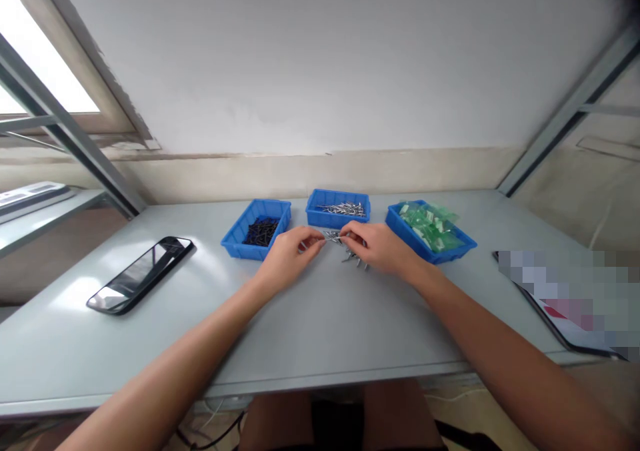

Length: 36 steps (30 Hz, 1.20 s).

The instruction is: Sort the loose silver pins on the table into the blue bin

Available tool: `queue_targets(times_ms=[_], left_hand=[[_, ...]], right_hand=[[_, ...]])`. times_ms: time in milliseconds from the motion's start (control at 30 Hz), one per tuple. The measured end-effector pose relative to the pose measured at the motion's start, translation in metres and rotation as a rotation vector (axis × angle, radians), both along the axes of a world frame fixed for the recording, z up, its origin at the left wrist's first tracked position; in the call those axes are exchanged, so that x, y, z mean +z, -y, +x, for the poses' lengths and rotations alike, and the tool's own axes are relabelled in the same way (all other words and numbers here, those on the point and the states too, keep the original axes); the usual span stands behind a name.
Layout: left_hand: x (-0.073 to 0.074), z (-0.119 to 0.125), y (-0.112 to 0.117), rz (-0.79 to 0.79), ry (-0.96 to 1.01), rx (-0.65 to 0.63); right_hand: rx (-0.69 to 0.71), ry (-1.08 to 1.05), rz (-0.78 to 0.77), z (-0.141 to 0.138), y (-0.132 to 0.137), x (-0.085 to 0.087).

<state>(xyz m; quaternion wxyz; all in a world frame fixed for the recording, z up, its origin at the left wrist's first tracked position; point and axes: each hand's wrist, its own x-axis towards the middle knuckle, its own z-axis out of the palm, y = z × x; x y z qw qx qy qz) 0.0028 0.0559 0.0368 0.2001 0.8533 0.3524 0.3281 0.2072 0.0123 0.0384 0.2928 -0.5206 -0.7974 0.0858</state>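
Observation:
My left hand [287,254] and my right hand [377,245] meet over the grey table [320,317], just in front of the middle blue bin. Both pinch a small bunch of silver screws [333,236] between their fingertips. A few more silver screws [356,259] lie on the table under my right hand. Three blue bins stand behind: the left bin [235,241] holds dark screws, the middle bin [325,219] holds silver screws, the right bin [450,254] holds small green plastic bags.
A black phone [140,274] lies face up on the table's left part. A dark clipboard with blurred papers [565,304] sits at the right edge. Metal frame posts rise at both back corners, and a white wall stands behind.

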Motion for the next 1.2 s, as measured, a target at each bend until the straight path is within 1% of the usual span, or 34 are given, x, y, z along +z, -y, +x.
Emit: queue_targets(times_ms=[100, 267, 433, 633, 800, 1000, 1200], left_hand=[[0.0007, 0.0008, 0.0010, -0.008, 0.007, 0.000], [0.0039, 0.0016, 0.0040, -0.033, 0.018, -0.002], [0.0030, 0.0010, 0.0038, -0.059, 0.009, -0.012], [0.0041, 0.0007, 0.0037, -0.060, 0.029, 0.014], [0.0052, 0.0024, 0.0055, -0.027, 0.092, 0.048], [0.0062, 0.0029, 0.0084, -0.030, 0.115, 0.012], [0.0062, 0.0018, 0.0067, -0.022, 0.126, 0.013]], right_hand=[[0.004, -0.024, -0.018, 0.0002, -0.0001, 0.0002], [0.092, -0.079, -0.003, 0.0001, -0.0001, -0.0005], [0.163, -0.026, 0.012, 0.0007, 0.0006, -0.0019], [0.181, -0.013, 0.047, 0.0008, 0.0008, -0.0017], [0.202, -0.009, 0.047, 0.0003, 0.0015, -0.0021], [0.263, 0.042, 0.000, -0.0046, 0.0062, -0.0008], [0.278, 0.035, 0.040, -0.0050, 0.0057, -0.0031]])
